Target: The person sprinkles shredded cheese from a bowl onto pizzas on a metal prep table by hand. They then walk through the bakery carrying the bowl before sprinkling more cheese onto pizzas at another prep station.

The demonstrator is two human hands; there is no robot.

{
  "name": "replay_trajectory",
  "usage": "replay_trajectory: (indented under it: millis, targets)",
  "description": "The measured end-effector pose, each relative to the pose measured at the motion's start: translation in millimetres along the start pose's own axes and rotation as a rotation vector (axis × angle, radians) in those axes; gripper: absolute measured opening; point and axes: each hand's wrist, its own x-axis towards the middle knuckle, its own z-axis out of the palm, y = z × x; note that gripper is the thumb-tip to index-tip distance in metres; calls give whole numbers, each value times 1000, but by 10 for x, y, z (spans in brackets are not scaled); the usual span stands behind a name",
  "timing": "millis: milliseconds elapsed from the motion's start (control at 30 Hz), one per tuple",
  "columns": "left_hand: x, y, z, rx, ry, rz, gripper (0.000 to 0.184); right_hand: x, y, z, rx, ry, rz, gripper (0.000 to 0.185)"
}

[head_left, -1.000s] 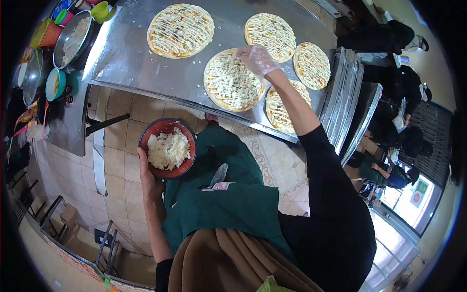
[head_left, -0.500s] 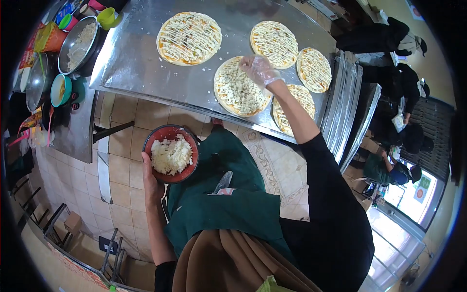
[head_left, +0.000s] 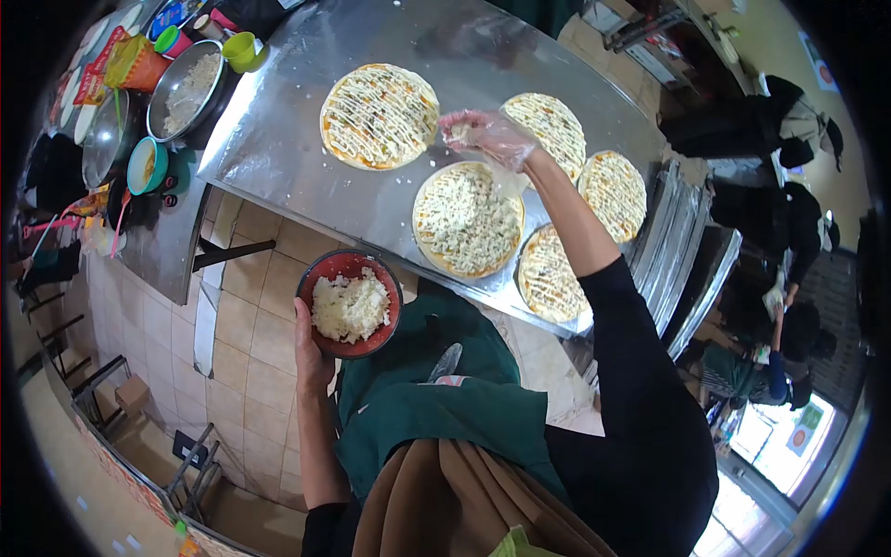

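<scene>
My left hand (head_left: 314, 350) grips the side of a red bowl (head_left: 360, 347) with a dark rim, held in front of the green apron. White grated cheese (head_left: 351, 304) lies in it. My right hand (head_left: 490, 137), in a clear plastic glove, hovers above the steel table with its fingers curled round what looks like a little white cheese. Just below it sits a pizza (head_left: 469, 221) thickly strewn with white shreds. To its left is a pizza with white sauce lines (head_left: 380, 116). Several similar pizzas, including one partly behind my right hand (head_left: 549, 135), lie to the right.
The steel table (head_left: 288, 139) carries scattered white crumbs. At the left stand a metal bowl of white shreds (head_left: 195, 93), a teal bowl (head_left: 148, 167) and a green cup (head_left: 239, 48). Stacked metal trays (head_left: 670, 246) stand at the right. Several people are beyond them.
My right hand has lifted off the strewn pizza and moved up beyond its far edge. More white shreds cover that pizza's near side. My left hand still holds the bowl; the whole view has shifted.
</scene>
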Motion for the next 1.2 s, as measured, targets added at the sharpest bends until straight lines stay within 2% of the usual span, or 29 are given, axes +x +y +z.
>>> replay_trajectory:
  millis: [33,67,167,267,367,400,500,600,667,767,833,900,967,1033,1100,1133,1167,1200]
  targets:
    - [-5,-31,49,-17,11,13,64,112,-70,-17,-99,-8,-37,29]
    - [-29,-58,98,-36,28,23,63,227,-146,-41,-434,18,-103,31]
    - [-48,-135,177,-80,116,46,62,699,-290,82,-887,6,-199,31]
    - [-64,-131,300,-132,119,80,61,1048,-402,328,-971,-17,-139,27]
    - [14,-95,342,-163,116,109,61,1603,11,201,-751,-44,-420,21]
    - [53,-63,341,-164,118,116,61,1615,-72,191,-936,-75,-414,23]
    - [238,132,362,-163,97,123,60,1587,-168,171,-996,-5,-302,28]
    - [483,449,339,-139,71,112,57,1370,-337,340,-1199,49,-99,29]
    - [684,641,222,-106,19,117,58,1220,-350,350,-1317,80,-263,31]
    - [971,1003,116,3,-86,160,59,946,-948,664,-1144,115,-9,32]
    - [1090,1275,164,69,-145,182,57,603,-1334,1005,-643,-71,-58,33]
    - [1177,1492,234,156,-178,213,55,447,-1424,1343,-393,-258,-151,33]
    - [1319,1586,215,237,-275,241,55,457,-1357,1722,-659,-185,-459,46]
    - [1339,1738,317,379,-251,237,52,561,-1289,2040,-927,-236,-350,64]
    - [1377,1837,382,492,-224,262,48,593,-866,2318,-1131,-5,-535,75]
    - [1423,1874,373,529,-243,293,47,607,-896,2422,-911,9,-520,58]
    - [1469,1889,363,475,-273,236,47,652,-721,2524,-906,110,-645,47]
    - [1500,1879,339,423,-301,173,46,693,-668,2559,-867,17,-573,41]
